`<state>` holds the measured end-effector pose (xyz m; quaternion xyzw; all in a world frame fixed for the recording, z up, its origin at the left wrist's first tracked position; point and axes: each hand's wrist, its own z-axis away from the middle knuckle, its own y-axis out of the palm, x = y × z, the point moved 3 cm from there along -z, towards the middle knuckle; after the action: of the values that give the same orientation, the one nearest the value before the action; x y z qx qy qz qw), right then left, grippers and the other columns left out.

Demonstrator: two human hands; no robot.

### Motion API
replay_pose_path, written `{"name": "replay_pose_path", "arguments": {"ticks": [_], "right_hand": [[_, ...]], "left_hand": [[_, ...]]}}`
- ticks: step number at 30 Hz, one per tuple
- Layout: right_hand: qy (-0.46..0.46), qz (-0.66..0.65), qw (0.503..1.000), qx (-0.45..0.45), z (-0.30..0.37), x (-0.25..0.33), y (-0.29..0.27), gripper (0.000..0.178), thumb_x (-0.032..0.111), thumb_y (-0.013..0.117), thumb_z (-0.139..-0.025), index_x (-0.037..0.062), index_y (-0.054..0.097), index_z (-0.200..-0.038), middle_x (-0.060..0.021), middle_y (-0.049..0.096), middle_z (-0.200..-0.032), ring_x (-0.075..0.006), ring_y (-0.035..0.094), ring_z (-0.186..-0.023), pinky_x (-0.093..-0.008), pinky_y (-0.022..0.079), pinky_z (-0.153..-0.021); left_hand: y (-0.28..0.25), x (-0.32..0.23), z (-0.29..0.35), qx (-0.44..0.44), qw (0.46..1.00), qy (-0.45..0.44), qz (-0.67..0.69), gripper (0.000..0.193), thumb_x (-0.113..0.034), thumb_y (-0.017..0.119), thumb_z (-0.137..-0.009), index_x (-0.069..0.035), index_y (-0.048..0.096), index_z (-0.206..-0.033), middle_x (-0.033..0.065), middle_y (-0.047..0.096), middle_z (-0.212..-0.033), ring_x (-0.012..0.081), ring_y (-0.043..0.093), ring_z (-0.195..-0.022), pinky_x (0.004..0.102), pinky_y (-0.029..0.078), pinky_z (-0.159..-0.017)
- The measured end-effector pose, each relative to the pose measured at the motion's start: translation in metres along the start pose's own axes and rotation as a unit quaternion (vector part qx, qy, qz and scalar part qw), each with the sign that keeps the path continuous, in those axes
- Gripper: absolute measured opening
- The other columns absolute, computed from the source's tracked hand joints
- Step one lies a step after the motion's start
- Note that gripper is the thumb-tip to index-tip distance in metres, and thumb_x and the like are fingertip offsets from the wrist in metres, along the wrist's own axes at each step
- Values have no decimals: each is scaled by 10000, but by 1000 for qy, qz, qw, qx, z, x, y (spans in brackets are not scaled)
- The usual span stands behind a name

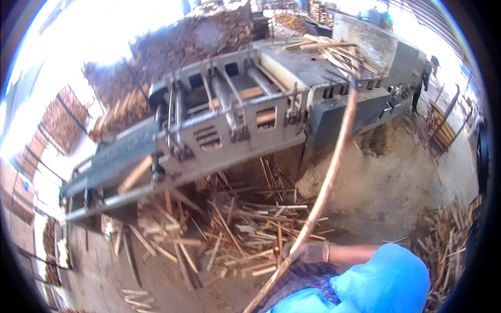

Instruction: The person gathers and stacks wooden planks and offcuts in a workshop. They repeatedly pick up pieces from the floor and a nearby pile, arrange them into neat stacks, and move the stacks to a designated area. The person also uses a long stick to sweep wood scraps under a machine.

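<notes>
My right hand (313, 253), in a greyish glove, is wrapped around a long, slightly crooked wooden pole (334, 169). My right forearm comes in from a blue sleeve (389, 276) at the lower right. From the bottom edge the pole slants up and away, its far end by loose slats (334, 49) on top of a large grey machine (284, 136); whether it touches them I cannot tell. Steel rollers (222, 96) run across the machine's frame. A short board (134, 175) tilts at its lower left end. Of my left hand nothing shows.
Scrap sticks (261, 227) lie heaped below the machine, with a sawdust mound (339, 180) to their right. More sticks (446, 250) are piled at the right. A person (420, 86) stands beyond the machine's right end. Wood stacks (65, 120) fill the far left.
</notes>
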<state>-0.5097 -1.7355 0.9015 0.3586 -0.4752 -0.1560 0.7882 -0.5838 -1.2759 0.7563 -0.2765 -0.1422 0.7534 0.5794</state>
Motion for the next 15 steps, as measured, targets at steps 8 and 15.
{"name": "replay_pose_path", "arguments": {"ticks": [8, 15], "right_hand": [[-264, 186, 946, 12, -124, 241, 75, 1033, 363, 750, -928, 14, 96, -1647, -181, 530, -1446, -243, 543, -1276, -372, 474, -1087], [-85, 316, 939, 109, -89, 168, 61, 736, 343, 654, -1023, 58, 328, -1618, -190, 465, -1580, -252, 446, -1461, -380, 387, -1206]], "left_hand": [[-271, -281, 51, -401, 868, 284, 66, 335, -310, 757, -842, -69, 707, -1069, 211, 728, -856, 371, 723, -791, 468, 545, -681], [-459, -473, 27, -540, 774, 327, -48, 192, -206, 744, -818, -32, 668, -841, 193, 684, -731, 378, 701, -713, 455, 533, -658]]}}
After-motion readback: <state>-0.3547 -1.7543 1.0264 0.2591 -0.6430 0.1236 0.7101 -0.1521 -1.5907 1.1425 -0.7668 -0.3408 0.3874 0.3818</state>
